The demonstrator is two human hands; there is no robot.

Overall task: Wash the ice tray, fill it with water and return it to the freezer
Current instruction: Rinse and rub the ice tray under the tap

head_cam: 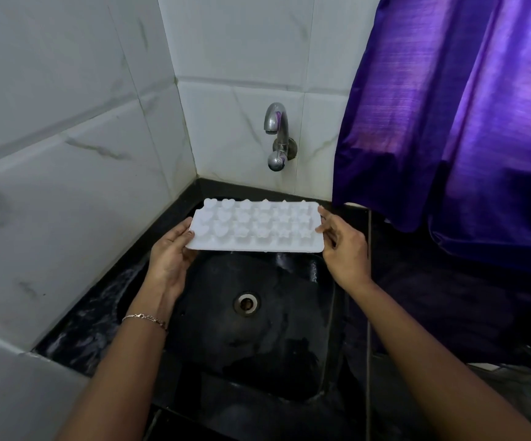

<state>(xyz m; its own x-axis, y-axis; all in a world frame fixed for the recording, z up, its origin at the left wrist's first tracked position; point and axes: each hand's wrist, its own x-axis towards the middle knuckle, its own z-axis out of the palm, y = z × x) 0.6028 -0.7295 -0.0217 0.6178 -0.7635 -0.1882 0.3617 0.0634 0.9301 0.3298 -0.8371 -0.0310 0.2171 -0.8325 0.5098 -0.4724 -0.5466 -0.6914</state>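
Note:
A white ice tray (255,226) with heart and star shaped moulds hangs flat over the back of a black sink (292,354), its bumpy underside facing up. My left hand (170,259) holds its left end, thumb on top and fingers beneath. At the tray's right end, my right hand (343,246) pinches the short edge between fingertips and thumb. The metal tap (277,128) juts from the tiled wall above the tray, and no water runs from it.
The sink's drain (246,303) lies below the tray. White tiled walls close off the left and back. A purple curtain (448,122) hangs at the right over the black counter (432,297). The counter strip left of the sink looks wet.

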